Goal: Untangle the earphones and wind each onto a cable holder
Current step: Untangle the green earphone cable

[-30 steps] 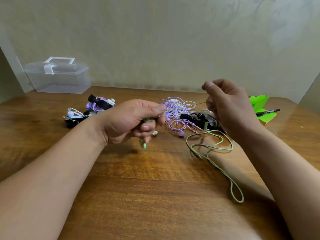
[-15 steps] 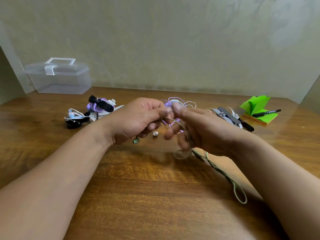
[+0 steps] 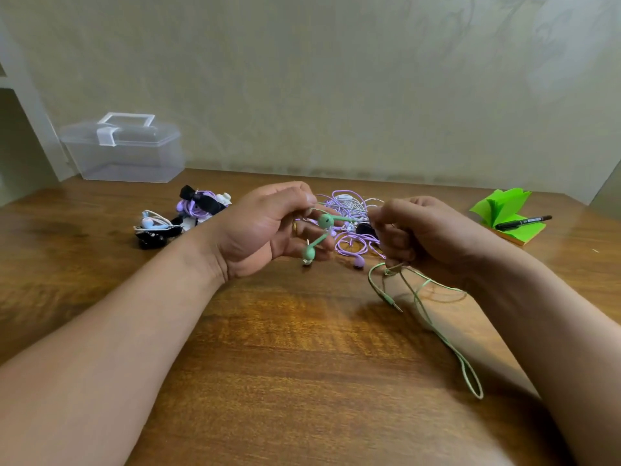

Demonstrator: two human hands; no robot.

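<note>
My left hand (image 3: 265, 230) pinches the thin green wires just above two green earbuds (image 3: 325, 220), which dangle below its fingers. My right hand (image 3: 416, 232) grips the same green cable (image 3: 433, 327) further along; loops of it hang from the fist onto the wooden table (image 3: 285, 364), with the jack plug (image 3: 393, 302) lying under that hand. Behind both hands lies a tangle of purple and white earphones (image 3: 353, 210). A black holder (image 3: 366, 229) is partly hidden behind my right hand.
Two wound bundles on black holders sit at the left: a purple one (image 3: 198, 205) and a white-blue one (image 3: 153, 227). A clear lidded plastic box (image 3: 124, 149) stands at the back left. Green sticky notes (image 3: 507, 213) with a black marker (image 3: 522, 222) lie at the right.
My hands were together at the centre and have drawn apart. The green earbuds now hang in plain view from my left hand, and the cable loops have shifted under my right hand.
</note>
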